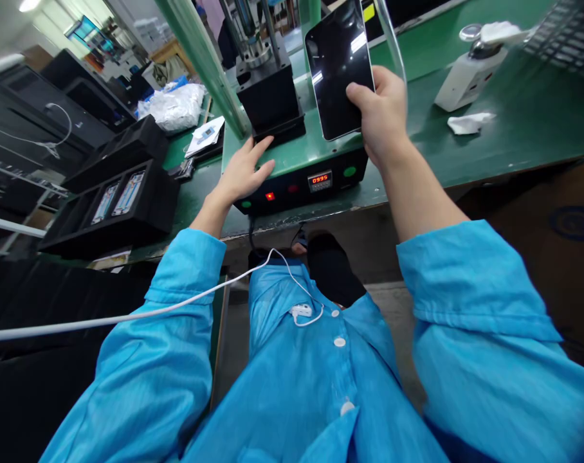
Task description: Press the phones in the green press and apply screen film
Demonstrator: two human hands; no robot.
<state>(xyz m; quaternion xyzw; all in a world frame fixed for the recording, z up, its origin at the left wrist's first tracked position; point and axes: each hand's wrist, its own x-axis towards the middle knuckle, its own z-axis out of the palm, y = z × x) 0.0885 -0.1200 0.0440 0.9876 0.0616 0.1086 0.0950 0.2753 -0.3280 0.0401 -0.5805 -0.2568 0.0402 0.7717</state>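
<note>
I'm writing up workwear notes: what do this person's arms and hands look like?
Both the left hand and right hand are bare, with no gloves visible. The left sleeve and right sleeve are loose, bright blue and creased, with wide seamed cuffs ending on the forearms. A white cable crosses in front of the left sleeve. No markings show on either.

Right hand's (388, 119) fingers are mostly hiding behind the dark-screened device (337, 77), only the thumb showing in front. Press rods (245, 19) are being cut off by the top edge, while the white cable (128, 318) is passing out of view at left. Dark gridded object (569, 42) is blurring at upper right; marks beneath the red readout (319, 178) are appearing too small for reading.
</note>
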